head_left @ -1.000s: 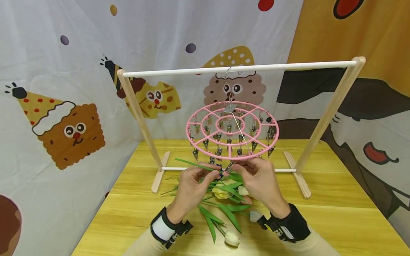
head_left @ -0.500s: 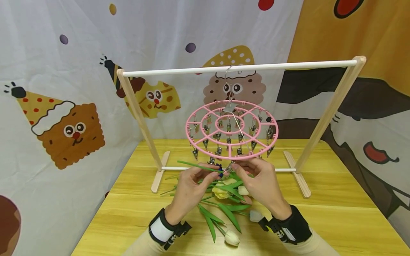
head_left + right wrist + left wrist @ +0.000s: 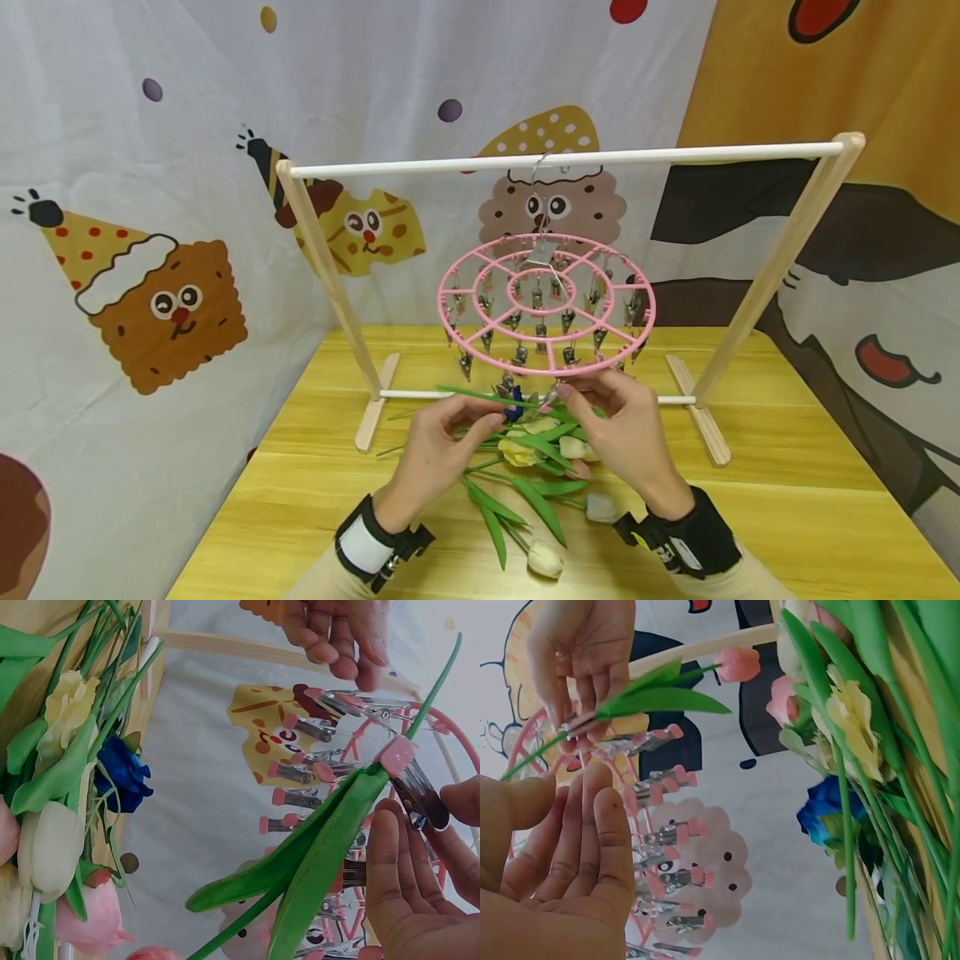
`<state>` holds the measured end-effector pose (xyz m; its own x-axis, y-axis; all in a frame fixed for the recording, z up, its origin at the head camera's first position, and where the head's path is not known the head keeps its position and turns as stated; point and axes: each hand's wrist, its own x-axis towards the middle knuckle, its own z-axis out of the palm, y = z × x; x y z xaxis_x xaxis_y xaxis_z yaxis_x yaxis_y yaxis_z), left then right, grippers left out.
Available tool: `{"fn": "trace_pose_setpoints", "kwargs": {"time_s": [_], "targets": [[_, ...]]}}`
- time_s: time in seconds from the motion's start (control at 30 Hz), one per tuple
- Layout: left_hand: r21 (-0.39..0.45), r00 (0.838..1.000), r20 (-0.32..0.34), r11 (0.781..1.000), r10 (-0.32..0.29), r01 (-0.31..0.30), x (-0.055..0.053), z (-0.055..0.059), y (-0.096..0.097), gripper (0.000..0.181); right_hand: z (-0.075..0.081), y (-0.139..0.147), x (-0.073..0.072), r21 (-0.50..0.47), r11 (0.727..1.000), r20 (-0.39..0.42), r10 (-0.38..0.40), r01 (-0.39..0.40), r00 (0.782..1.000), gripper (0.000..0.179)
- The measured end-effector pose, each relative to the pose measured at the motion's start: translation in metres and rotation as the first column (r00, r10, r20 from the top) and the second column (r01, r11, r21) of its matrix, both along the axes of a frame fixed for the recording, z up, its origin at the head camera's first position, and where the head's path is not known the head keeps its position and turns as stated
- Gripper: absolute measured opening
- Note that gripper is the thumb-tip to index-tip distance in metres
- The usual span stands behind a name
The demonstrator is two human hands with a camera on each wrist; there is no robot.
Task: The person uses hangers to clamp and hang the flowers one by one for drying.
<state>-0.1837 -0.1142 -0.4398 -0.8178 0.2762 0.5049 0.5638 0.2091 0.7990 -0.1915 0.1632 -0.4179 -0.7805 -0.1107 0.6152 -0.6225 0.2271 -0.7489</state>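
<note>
My right hand (image 3: pixel 626 429) pinches a metal clip (image 3: pixel 420 796) with pink tips, one of several hanging from the pink round drying rack (image 3: pixel 551 367). The clip's tips (image 3: pixel 396 756) bite on the green stem of a pink tulip (image 3: pixel 739 664). The tulip lies sideways, its long leaves (image 3: pixel 322 847) near the clip and its bare stem (image 3: pixel 468 393) pointing left. My left hand (image 3: pixel 435 454) is beside the stem with fingers loosely bent, nothing between them; the right wrist view shows a gap between this hand (image 3: pixel 341 634) and the stem.
Under the hands lies a heap of artificial flowers: a yellow bloom (image 3: pixel 519 450), a blue rose (image 3: pixel 122 774), white tulips (image 3: pixel 544 560). A wooden stand with a white bar (image 3: pixel 420 167) carries the rack. Behind hangs a printed curtain (image 3: pixel 360 75).
My left hand has let go of the tulip stem and drawn a little left. The rack, clip and tulip have shifted slightly right, with my right hand still at the clip.
</note>
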Motion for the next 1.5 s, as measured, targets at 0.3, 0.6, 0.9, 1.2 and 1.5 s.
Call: {"fn": "trace_pose_setpoints", "kwargs": {"time_s": [0.3, 0.6, 0.9, 1.2, 1.5], "targets": [[-0.114, 1.000, 0.014, 0.993, 0.020, -0.018, -0.003, -0.009, -0.011, 0.014, -0.002, 0.009, 0.000, -0.024, 1.000, -0.047, 0.009, -0.010, 0.999, 0.025], [-0.303, 0.999, -0.012, 0.952, 0.041, -0.043, -0.008, -0.024, -0.027, 0.010, -0.001, 0.018, -0.001, -0.021, 0.999, -0.051, -0.031, 0.030, 0.998, 0.024], [-0.525, 0.999, 0.000, 0.850, 0.052, -0.044, -0.013, -0.041, -0.045, 0.012, 0.000, 0.026, -0.004, -0.016, 0.997, -0.030, -0.072, 0.072, 0.997, 0.023], [-0.703, 0.995, -0.096, 0.706, 0.017, -0.080, -0.018, -0.055, -0.060, 0.022, 0.002, 0.033, -0.007, -0.010, 0.994, -0.016, -0.111, 0.111, 0.994, 0.022], [-0.730, 0.982, -0.186, 0.672, -0.018, -0.125, -0.021, -0.063, -0.061, 0.023, 0.002, 0.039, -0.013, -0.058, 0.992, -0.025, -0.112, 0.111, 0.993, 0.020]]}}
